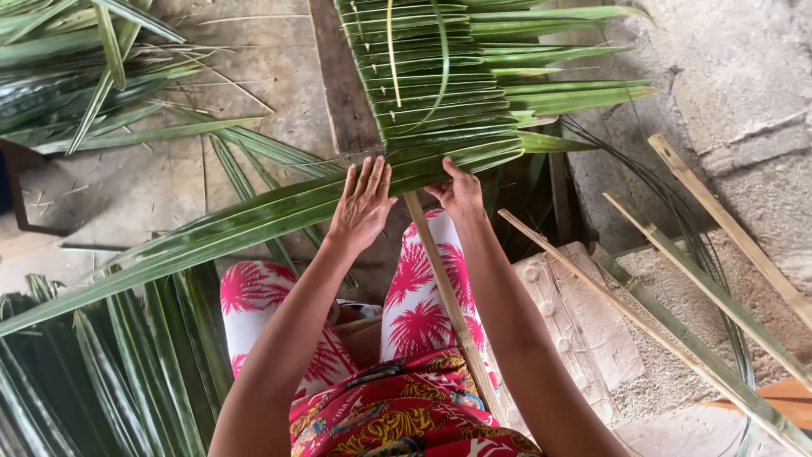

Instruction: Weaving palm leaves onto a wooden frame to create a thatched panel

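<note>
Now, our left hand (pixel 362 206): lies flat, fingers spread, on the long palm leaf (pixel 254 222)
Our right hand (pixel 461 193): pinches that leaf's fold over the wooden stick (pixel 448 296)
Palm leaf: lowest in the woven leaf panel (pixel 444 76), above our knees
Spare leaves (pixel 110 372): on the floor at left

Bare floor (pixel 152 190) lies open at left; leaf piles (pixel 101 372) crowd below; bamboo sticks (pixel 719 288) bar the right.

Both arms reach forward, elbows bent. Left hand (pixel 362 206) lies palm down, fingers (pixel 365 178) straight and together. Right hand (pixel 461 193) curled, thumb up, fingers tucked under.
</note>
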